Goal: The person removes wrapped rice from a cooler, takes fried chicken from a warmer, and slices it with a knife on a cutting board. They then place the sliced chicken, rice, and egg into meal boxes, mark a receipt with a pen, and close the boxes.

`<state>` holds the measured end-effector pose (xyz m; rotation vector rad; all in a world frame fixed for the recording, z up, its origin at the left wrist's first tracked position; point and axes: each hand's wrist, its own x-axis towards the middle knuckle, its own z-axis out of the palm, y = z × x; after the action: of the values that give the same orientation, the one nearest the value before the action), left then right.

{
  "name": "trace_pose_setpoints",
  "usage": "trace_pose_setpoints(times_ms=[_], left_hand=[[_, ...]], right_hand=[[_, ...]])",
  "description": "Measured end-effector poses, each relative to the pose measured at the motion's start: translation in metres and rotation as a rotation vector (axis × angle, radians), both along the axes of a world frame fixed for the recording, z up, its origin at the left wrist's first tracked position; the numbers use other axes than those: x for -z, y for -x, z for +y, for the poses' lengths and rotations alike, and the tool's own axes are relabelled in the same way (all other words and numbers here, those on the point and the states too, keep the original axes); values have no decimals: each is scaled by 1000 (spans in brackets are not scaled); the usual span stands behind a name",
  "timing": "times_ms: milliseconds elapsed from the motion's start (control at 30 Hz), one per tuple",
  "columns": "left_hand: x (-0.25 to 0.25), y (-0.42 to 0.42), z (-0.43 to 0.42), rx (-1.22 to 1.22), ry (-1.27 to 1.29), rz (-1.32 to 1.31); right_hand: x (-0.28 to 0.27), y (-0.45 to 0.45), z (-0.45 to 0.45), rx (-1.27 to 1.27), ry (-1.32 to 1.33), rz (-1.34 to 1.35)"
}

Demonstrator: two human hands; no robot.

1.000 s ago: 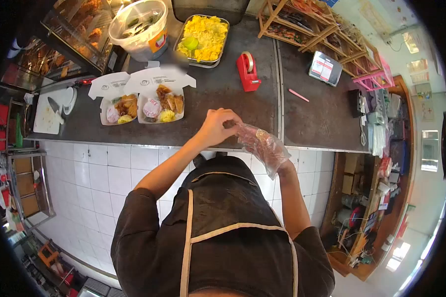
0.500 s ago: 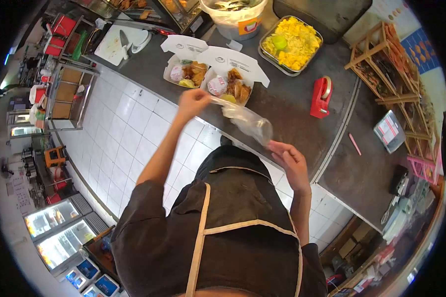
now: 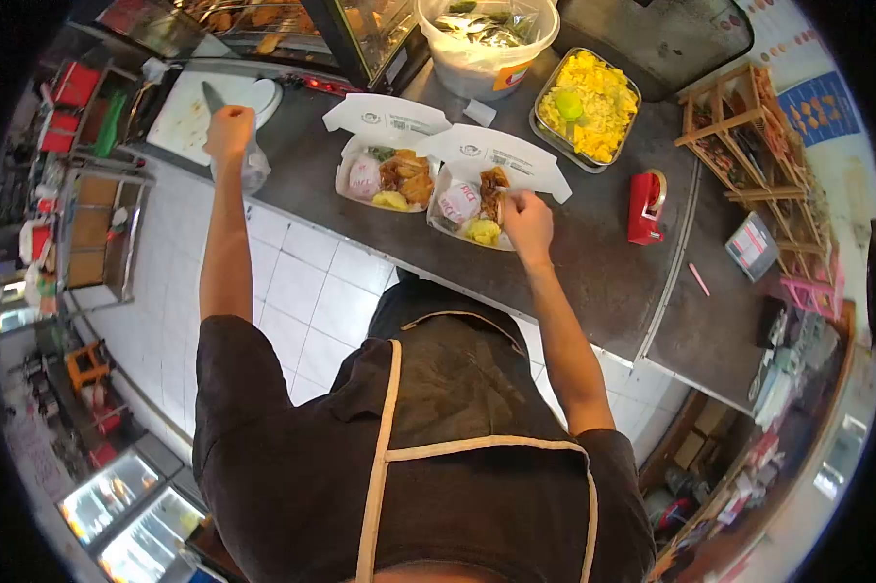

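My left hand (image 3: 229, 134) is closed on a clear plastic bag (image 3: 254, 169), which hangs crumpled beside the cutting board. At the right-hand open meal box (image 3: 448, 226), my right hand (image 3: 529, 229) has its fingers drawn together at the browned meat (image 3: 493, 185). What those fingers hold, if anything, is hidden. That box also has a round paper-wrapped bundle (image 3: 459, 202) and a yellow scoop of food (image 3: 483, 231). To its left, a second open meal box (image 3: 387, 201) carries similar food.
A knife (image 3: 211, 95) lies on the white cutting board (image 3: 181, 117). Behind the boxes stand a white bucket (image 3: 487, 73) and a metal tray (image 3: 588, 167) of yellow food. A red tape dispenser (image 3: 644, 209), a pink pen (image 3: 699, 279) and a wooden rack (image 3: 720, 126) are to the right.
My left hand has swung left to the cutting board with the plastic bag. My right hand has let go of the bag and moved up to the right-hand meal box.
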<state>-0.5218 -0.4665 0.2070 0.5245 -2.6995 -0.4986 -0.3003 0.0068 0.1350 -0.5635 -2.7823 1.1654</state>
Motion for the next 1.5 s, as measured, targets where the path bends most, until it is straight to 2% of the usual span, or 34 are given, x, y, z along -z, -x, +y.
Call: trace_pose_setpoints(times_ms=[33,67,100,133,200,233,300,367,433,500,567,600,633,667,700,733,767,833,867,900,967,1000,1033,1067,1100,1133,1167,1233,1300,1367,1400,1433,1467,1500], left_hand=[[6,10,12,41,29,-17],[4,17,22,142,-92,-183],[29,32,23,181,-100,-195],[41,43,29,220,-105,-203],[42,44,43,374,-172,-266],[33,30,53,426,-237,-158],[32,21,64,578,-685,182],[2,2,70,594,-687,204],[23,-12,59,655,-886,95],[49,-43,63,686,-967,185],[47,-94,64,621,-1039,-90],[108,-111,58,755,-766,80],[51,-146,65,700,-785,-293],[94,-174,53,829,-1062,-494],[93,-197,47,1175,-864,-513],[91,-213,42,1174,-870,-505],[89,-226,38,1142,-925,-616],[85,-254,27,1060,-1035,-852],[86,-262,21,1015,-1087,-968],[92,-266,12,1008,-1089,-968],[108,-264,-8,1016,-504,-1087],[106,-264,-12,924,-349,-1090],[105,-263,-16,845,-188,-1090],[129,-257,-26,858,-590,-1016],[107,-243,-22,770,-990,-1111],[121,-231,-20,829,-1062,-1024],[135,-224,-15,888,-1140,-960],[102,-191,24,944,-1047,-798],[62,-164,81,1063,-1095,-732],[31,-149,135,1169,-1130,-865],[11,-143,163,1182,-1125,-896],[-10,-139,191,1329,-1054,-940],[-27,-141,218,1470,-973,-979],[-34,-145,245,1477,-965,-1002]], right_hand=[[-1,8,-12,15,-19,-8],[-1,14,-24,8,-116,-5],[-3,21,-31,-4,-211,-2],[10,32,-31,-135,-246,-143],[25,30,-33,-161,-244,-194],[23,39,-38,-204,-233,-220],[8,43,-43,-189,-253,-224],[-22,30,-43,-157,49,26],[-71,35,-54,-42,330,-6],[-177,59,-92,-106,347,132],[-252,86,-131,-205,312,379],[-278,104,-147,-249,244,512],[-304,121,-166,-274,193,645],[-320,146,-181,-360,297,762],[-338,166,-192,-364,246,765],[-351,185,-204,-369,197,761],[-354,207,-216,-388,303,811],[-365,231,-239,-373,310,768],[-366,245,-249,-379,429,821],[-365,251,-258,-380,551,874],[-362,247,-270,-383,628,860],[-361,244,-270,-380,696,847],[-359,228,-264,-321,551,750],[-346,209,-253,-363,511,737],[-329,189,-237,-380,463,719],[-311,173,-216,-447,424,897],[-291,145,-187,-422,349,931],[-252,91,-127,-360,199,995],[-187,32,-62,12,822,718],[-136,-30,-2,336,692,785],[-88,-68,37,501,592,602],[-41,-105,75,637,512,400],[29,-145,116,650,211,240],[97,-183,156,670,-86,70]])
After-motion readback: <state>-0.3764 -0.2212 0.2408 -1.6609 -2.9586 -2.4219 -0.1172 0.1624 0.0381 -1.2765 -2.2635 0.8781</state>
